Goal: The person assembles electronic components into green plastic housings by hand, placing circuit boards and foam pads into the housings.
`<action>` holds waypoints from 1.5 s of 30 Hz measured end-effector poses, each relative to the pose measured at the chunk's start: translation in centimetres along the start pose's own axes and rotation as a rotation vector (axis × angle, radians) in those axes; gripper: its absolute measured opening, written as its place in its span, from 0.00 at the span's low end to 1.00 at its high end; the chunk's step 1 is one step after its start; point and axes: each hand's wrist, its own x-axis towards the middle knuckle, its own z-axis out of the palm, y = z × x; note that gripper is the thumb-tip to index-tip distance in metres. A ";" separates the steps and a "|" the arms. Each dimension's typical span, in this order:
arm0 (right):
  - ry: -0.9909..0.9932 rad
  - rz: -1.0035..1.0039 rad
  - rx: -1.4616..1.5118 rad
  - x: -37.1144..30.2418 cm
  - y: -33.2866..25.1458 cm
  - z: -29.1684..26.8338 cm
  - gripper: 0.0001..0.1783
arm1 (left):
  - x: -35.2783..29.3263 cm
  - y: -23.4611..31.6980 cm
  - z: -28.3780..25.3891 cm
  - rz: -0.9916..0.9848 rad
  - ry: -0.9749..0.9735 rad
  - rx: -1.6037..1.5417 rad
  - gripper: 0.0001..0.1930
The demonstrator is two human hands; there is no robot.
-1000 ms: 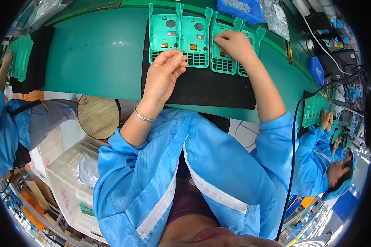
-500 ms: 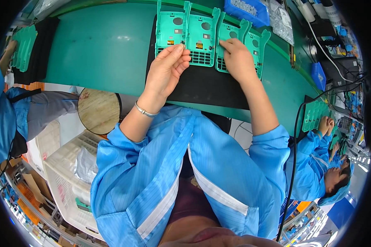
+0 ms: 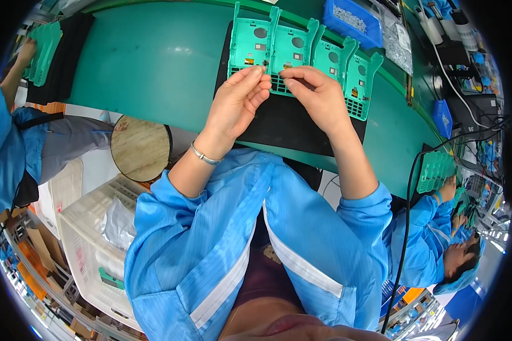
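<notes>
Several green plastic housings, each with a round hole and a grid of slots, lie side by side on a black mat. Over the lower part of the two left housings is my left hand, its thumb and forefinger pinched together; whatever they hold is too small to make out. My right hand is close beside it, over the second housing's slotted end. Its thumb and forefinger come together near a small yellow label, and anything between them cannot be made out. Another yellow label shows on the rightmost housing.
A blue bin of small pale parts and a clear bag stand at the back right of the green table. Co-workers sit at both sides, with green housings before them. A round stool and white crates are at left.
My right hand has moved left, from the third housing to beside my left hand. The left hand keeps its pinch. The whole view has shifted a little.
</notes>
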 end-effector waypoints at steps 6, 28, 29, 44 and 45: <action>0.021 0.060 0.099 0.0 -0.5 0.6 0.10 | 0.0 -0.1 -0.1 0.013 0.024 -0.049 0.06; -0.046 0.178 -0.553 8.0 0.4 0.4 0.11 | -1.9 1.5 -0.2 0.130 0.039 0.082 0.16; -0.043 0.172 -0.593 8.4 1.0 0.5 0.12 | -2.0 1.8 -0.7 0.108 0.061 0.119 0.16; -0.401 0.278 -0.592 12.3 0.7 -0.7 0.09 | -2.0 4.1 -3.3 0.165 0.083 0.149 0.10; -0.402 0.277 -0.590 12.6 0.5 -0.7 0.09 | -2.0 4.2 -3.6 0.159 0.067 0.150 0.09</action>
